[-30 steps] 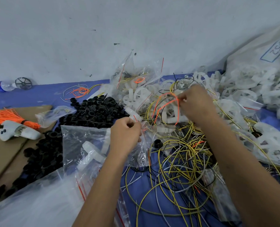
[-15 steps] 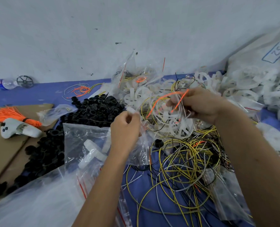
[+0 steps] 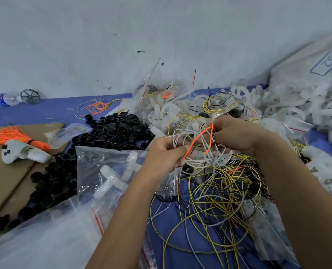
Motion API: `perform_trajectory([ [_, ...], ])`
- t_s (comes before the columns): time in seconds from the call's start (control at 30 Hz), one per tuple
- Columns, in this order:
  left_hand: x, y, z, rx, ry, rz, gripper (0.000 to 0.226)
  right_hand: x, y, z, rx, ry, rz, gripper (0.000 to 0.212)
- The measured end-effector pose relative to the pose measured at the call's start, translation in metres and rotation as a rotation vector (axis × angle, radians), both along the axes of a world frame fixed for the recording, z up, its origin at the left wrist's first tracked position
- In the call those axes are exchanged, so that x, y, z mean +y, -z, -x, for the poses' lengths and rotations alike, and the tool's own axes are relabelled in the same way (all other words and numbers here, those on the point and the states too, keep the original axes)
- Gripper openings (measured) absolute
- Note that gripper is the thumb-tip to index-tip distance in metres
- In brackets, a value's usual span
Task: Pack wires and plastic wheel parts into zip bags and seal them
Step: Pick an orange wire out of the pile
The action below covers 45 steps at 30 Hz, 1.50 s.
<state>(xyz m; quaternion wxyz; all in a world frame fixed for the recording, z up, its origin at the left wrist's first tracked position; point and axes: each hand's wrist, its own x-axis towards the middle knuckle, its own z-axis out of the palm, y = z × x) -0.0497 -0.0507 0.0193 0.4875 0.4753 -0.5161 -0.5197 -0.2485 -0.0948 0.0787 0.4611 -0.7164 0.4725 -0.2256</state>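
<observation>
My right hand (image 3: 237, 134) pinches a small bundle of orange, white and yellow wires (image 3: 198, 144) together with a white plastic wheel part (image 3: 219, 159). My left hand (image 3: 165, 152) grips the mouth of a clear zip bag (image 3: 106, 171) just left of that bundle, and its fingertips touch the white wire ends. Inside the bag lie white plastic parts. A loose tangle of yellow, black and white wires (image 3: 219, 200) spreads on the blue cloth below both hands.
A heap of black plastic rings (image 3: 110, 133) lies left of the bag. White wheel parts (image 3: 277, 105) pile up at the right beside a large white sack (image 3: 316, 65). Filled zip bags (image 3: 161, 90) stand behind. An orange tie bundle (image 3: 11, 135) and white controller (image 3: 23, 152) lie on cardboard.
My right hand has brought the wire bundle and wheel part down and left, close to the bag mouth. My left hand stayed at the bag and now meets the wires.
</observation>
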Motion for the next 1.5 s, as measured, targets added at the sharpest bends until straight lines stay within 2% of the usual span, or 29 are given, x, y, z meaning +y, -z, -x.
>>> perform_trajectory([
  [0.07, 0.0, 0.004, 0.001, 0.002, -0.031, -0.031, 0.009, 0.001, 0.0, 0.004, -0.015, 0.02, 0.007, 0.017],
  [0.2, -0.003, 0.007, -0.003, 0.012, -0.071, -0.046, 0.006, 0.005, 0.001, 0.012, -0.185, 0.137, -0.064, 0.015],
  [0.3, -0.005, 0.008, -0.005, 0.026, -0.074, -0.045, 0.018, 0.007, 0.002, 0.018, -0.202, 0.188, -0.096, 0.024],
  [0.43, -0.005, 0.011, -0.005, 0.071, -0.13, -0.088, 0.01, 0.009, 0.0, 0.031, -0.089, 0.306, 0.021, 0.024],
  [0.53, -0.007, 0.013, -0.005, 0.102, -0.221, -0.095, 0.008, 0.017, -0.008, 0.046, -0.033, 0.288, 0.025, 0.025],
  [0.63, -0.009, 0.014, -0.008, 0.087, -0.345, -0.043, 0.01, 0.024, -0.02, 0.059, 0.23, 0.329, 0.019, 0.021],
  [0.7, -0.01, 0.014, -0.01, 0.077, -0.394, -0.007, 0.014, 0.024, -0.026, 0.066, 0.402, 0.513, 0.125, 0.015],
  [0.77, -0.011, 0.013, -0.012, 0.098, -0.423, 0.008, 0.017, 0.027, -0.031, 0.066, 0.554, 0.671, 0.282, 0.022],
  [0.8, -0.012, 0.013, -0.013, 0.109, -0.433, 0.009, 0.017, 0.029, -0.033, 0.062, 0.58, 0.719, 0.369, 0.029],
  [0.87, -0.012, 0.012, -0.013, 0.12, -0.441, 0.008, 0.016, 0.033, -0.038, 0.047, 0.504, 0.771, 0.576, 0.032],
  [0.97, -0.011, 0.014, -0.012, 0.132, -0.425, 0.007, 0.016, 0.035, -0.039, 0.014, 0.311, 0.684, 0.787, 0.021],
  [1.07, -0.008, 0.012, -0.011, 0.144, -0.409, 0.016, 0.019, 0.029, -0.031, -0.02, 0.288, 0.441, 0.688, 0.012],
  [1.17, -0.005, 0.007, -0.011, 0.196, -0.369, 0.051, 0.017, 0.016, -0.012, -0.041, 0.404, 0.28, 0.601, 0.028],
  [1.27, -0.003, 0.003, -0.014, 0.257, -0.296, 0.122, 0.014, 0.011, -0.002, -0.051, 0.327, 0.223, 0.574, 0.039],
  [1.33, -0.003, 0.001, -0.015, 0.294, -0.27, 0.175, 0.016, 0.01, 0.0, -0.05, 0.227, 0.175, 0.596, 0.03],
  [1.37, -0.004, 0.001, -0.015, 0.309, -0.267, 0.192, 0.018, 0.01, 0.0, -0.048, 0.184, 0.158, 0.603, 0.032],
  [1.5, -0.003, 0.001, -0.013, 0.315, -0.276, 0.228, 0.017, 0.008, -0.004, -0.036, 0.102, 0.214, 0.585, 0.024],
])
